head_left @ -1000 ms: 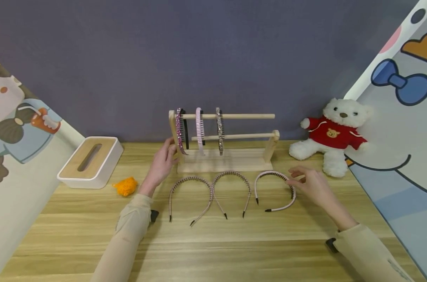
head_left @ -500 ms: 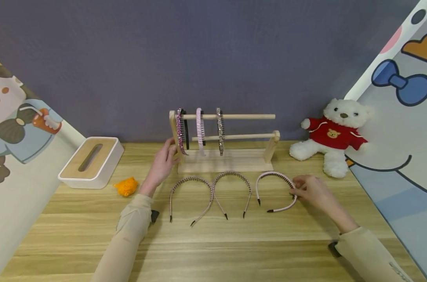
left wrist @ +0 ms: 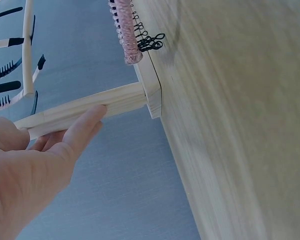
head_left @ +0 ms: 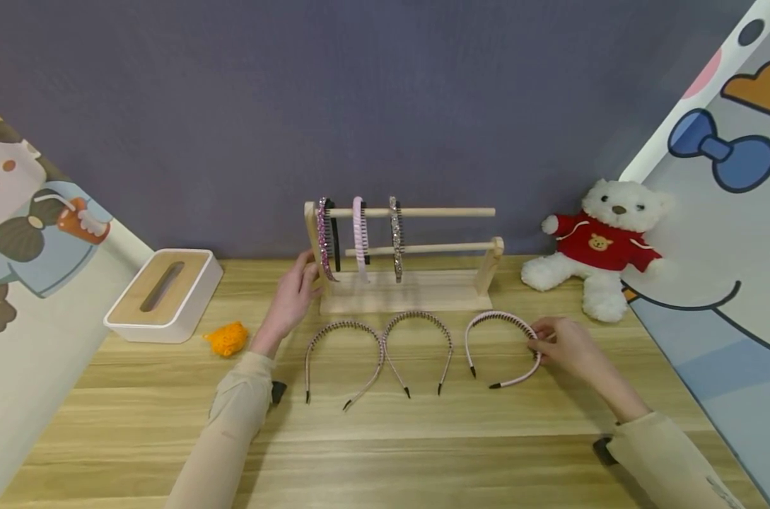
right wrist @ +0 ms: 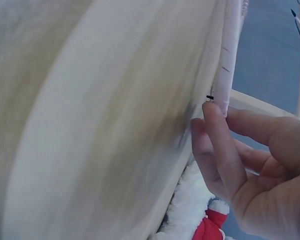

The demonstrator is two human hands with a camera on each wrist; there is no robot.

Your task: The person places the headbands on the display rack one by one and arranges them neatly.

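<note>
On the right side of the desk, my right hand [head_left: 566,343] pinches the side of a pale pink headband [head_left: 496,315] with dark comb teeth. The right wrist view shows thumb and finger at the pink band [right wrist: 229,55], low over the wood. My left hand [head_left: 293,290] holds the left post of a wooden headband stand [head_left: 410,302]; in the left wrist view, its fingers lie along the post [left wrist: 90,107]. On the stand's upper rod hang a glittery pink headband [head_left: 324,237], a light pink one [head_left: 360,237] and a sparkly silvery-brown one [head_left: 396,237].
Two thin braided headbands lie before the stand, a left one [head_left: 346,323] and a middle one [head_left: 419,313], touching each other. A tissue box [head_left: 187,307] and a small orange object [head_left: 228,339] stand left. A white teddy bear [head_left: 604,240] in red sits at the back right.
My right hand has moved onto the right-hand headband and pinched its side. That headband has shifted slightly right and toward me. The left hand has stayed at the stand's post.
</note>
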